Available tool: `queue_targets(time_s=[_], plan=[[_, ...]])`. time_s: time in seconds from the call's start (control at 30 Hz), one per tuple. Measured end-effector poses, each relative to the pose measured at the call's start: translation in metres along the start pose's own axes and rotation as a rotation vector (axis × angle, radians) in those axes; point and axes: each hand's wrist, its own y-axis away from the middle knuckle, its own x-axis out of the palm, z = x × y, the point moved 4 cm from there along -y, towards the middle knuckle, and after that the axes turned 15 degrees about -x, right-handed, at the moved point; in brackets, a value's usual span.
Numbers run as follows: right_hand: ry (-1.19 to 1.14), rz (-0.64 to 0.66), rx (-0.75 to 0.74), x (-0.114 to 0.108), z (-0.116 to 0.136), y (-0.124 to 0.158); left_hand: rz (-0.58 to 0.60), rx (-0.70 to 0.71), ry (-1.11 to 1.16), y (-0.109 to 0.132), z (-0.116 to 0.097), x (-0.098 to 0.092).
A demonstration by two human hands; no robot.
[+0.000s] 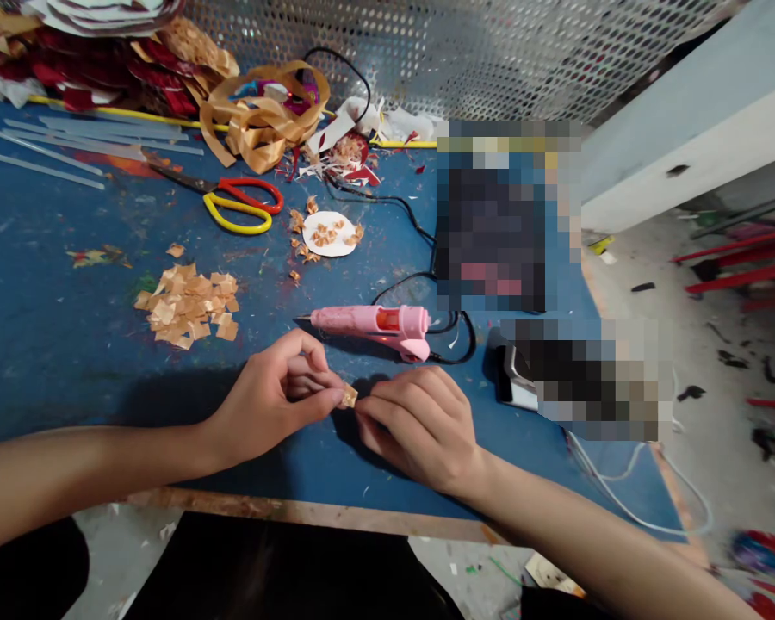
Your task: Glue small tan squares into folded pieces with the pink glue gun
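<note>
My left hand [284,387] pinches a small gold ribbon square [350,396] between thumb and fingers, low over the front of the table. Close by on its right, my right hand [423,422] has its fingers closed; anything in them is hidden, and I cannot tell if they touch the square. Just beyond both hands lies a pink glue gun [375,320], its nozzle to the left. A loose pile of similar gold squares [190,306] sits left of it. Farther back, a white oval piece [329,244] carries several small crumpled gold bits, with more around it.
Scissors [242,207] with red and yellow handles lie behind the pile. Clear glue sticks [103,138], a gold ribbon coil [262,120] and scraps line the back by a perforated metal panel [413,60]. Black cords run to a blurred dark object [491,224] on the right.
</note>
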Motion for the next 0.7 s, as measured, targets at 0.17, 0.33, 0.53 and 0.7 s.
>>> queue_targets(time_s=[0.17, 0.33, 0.53, 0.7], plan=[[-0.002, 0.001, -0.007, 0.001, 0.001, -0.002, -0.021, -0.004, -0.01, 0.0, 0.002, -0.001], [-0.055, -0.05, 0.023, -0.002, -0.001, 0.0, -0.009, -0.014, 0.046, -0.001, 0.001, -0.002], [-0.202, -0.133, 0.1, -0.001, -0.008, 0.006, 0.061, -0.02, 0.221, -0.002, -0.003, 0.0], [-0.183, -0.176, 0.032, -0.003, -0.009, 0.006, 0.091, -0.054, 0.246, -0.003, -0.003, 0.001]])
